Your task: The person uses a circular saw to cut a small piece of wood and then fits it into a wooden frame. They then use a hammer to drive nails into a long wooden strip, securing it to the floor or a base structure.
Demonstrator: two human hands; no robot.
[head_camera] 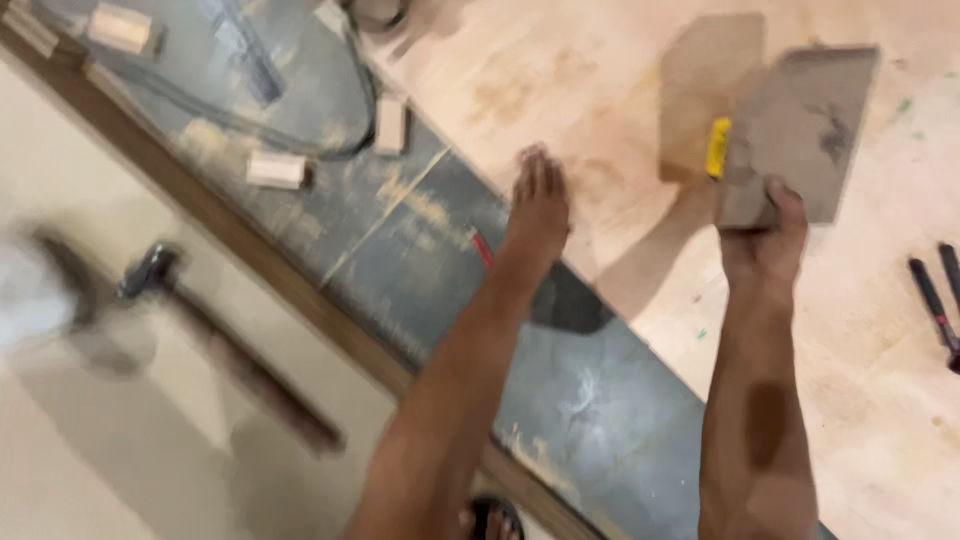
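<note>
woodworking shop: plywood sheet (620, 90), hammer (200, 320)

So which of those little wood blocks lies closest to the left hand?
The upright block at the plywood sheet's edge; the other blocks lie farther from the left hand.

Bright warm light; heavy motion blur esp. left; soft shadows on plywood (620, 90).

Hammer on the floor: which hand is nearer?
Left. The left hand rests flat on the plywood, closer to the hammer; the right hand, farther off, grips a board.
</note>
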